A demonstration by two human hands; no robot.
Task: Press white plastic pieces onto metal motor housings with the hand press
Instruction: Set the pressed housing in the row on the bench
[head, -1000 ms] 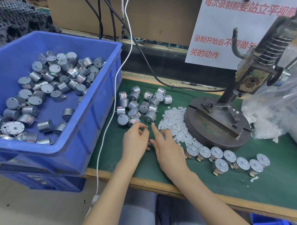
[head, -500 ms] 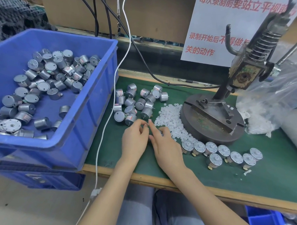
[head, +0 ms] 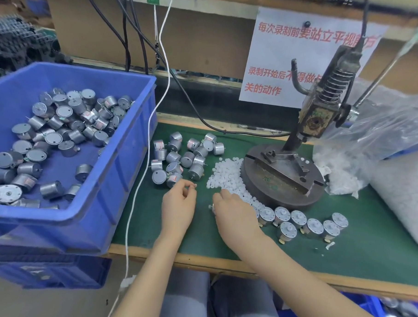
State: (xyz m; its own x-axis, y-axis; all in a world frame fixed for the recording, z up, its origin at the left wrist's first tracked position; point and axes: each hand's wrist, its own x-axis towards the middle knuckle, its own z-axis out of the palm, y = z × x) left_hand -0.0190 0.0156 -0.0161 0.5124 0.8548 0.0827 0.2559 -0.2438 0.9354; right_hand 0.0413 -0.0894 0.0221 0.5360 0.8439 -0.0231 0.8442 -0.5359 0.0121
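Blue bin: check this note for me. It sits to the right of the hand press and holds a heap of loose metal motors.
One thing is wrong. The blue bin sits to the left of the hand press, not to its right, as the head view shows. It does hold a heap of loose metal motors.

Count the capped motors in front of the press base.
7 capped motors, in a loose row right of the right hand, which may hide another.
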